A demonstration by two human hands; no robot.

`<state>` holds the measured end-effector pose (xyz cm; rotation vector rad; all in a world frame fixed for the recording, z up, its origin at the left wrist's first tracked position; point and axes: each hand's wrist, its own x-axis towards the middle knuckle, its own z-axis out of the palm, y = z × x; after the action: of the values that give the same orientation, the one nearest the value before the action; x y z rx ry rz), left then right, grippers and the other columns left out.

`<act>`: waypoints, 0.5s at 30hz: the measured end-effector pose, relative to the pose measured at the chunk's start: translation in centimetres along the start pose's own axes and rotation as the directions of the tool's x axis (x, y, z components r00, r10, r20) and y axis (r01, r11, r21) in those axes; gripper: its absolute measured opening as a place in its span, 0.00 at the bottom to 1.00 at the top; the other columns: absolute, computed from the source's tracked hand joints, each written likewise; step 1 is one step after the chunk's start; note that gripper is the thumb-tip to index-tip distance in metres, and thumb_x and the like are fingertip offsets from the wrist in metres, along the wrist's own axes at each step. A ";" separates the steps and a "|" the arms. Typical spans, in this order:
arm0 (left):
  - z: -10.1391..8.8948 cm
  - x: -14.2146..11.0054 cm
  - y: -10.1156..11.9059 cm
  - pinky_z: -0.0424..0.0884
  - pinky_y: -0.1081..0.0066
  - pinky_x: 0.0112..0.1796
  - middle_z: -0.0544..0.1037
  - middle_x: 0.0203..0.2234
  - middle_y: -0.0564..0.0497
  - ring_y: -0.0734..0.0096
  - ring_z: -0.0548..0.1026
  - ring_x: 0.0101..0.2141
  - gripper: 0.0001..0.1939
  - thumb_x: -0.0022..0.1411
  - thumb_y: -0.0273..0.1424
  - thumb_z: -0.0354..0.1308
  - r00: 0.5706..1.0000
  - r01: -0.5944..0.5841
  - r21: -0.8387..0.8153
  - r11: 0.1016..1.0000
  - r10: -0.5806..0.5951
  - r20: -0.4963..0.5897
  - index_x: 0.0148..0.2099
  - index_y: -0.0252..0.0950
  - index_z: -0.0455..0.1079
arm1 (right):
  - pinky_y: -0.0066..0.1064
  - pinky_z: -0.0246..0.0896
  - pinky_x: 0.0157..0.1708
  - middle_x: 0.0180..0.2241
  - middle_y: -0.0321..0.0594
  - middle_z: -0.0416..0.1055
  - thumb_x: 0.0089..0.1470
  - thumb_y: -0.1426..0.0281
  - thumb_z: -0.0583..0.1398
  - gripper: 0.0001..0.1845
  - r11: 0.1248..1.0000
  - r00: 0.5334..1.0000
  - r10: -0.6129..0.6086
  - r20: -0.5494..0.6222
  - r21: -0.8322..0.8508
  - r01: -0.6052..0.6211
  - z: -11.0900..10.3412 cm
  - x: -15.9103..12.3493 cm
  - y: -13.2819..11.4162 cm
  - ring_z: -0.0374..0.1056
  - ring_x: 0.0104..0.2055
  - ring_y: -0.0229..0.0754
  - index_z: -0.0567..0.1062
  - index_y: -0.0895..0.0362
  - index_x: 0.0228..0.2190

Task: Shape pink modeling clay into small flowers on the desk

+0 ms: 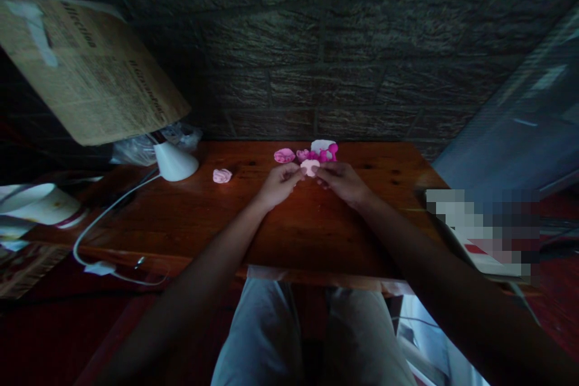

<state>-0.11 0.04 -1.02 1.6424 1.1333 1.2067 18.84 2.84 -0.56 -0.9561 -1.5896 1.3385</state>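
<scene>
A small pale pink piece of modelling clay is pinched between both hands above the wooden table. My left hand grips its left edge, and my right hand grips its right edge with thumb and fingers. Just behind the hands lie a flat pink clay piece, a smaller pink lump and bright magenta pieces. A white piece sits behind the magenta ones, partly covered by them. Off to the left rests a crumpled pale pink clay lump, apart from the hands.
A lamp with a white base and printed paper shade stands at the left, its white cord crossing the table. A paper cup lies far left. Behind is a dark block wall; a blurred-out item borders the right edge.
</scene>
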 end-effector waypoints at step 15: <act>-0.1 -0.5 0.8 0.60 0.75 0.23 0.80 0.27 0.50 0.77 0.66 0.24 0.21 0.51 0.49 0.71 0.992 0.101 -0.078 0.992 -0.106 -0.069 0.33 0.35 0.80 | 0.27 0.57 0.26 0.23 0.33 0.71 0.39 0.50 0.75 0.24 0.989 0.998 0.053 -0.033 0.141 -0.048 0.3 -0.2 -0.1 0.63 0.26 0.34 0.81 0.56 0.29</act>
<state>-0.10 -0.66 -0.35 1.4761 1.1893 1.2360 18.66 2.58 -0.46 -0.9351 -1.4326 1.4394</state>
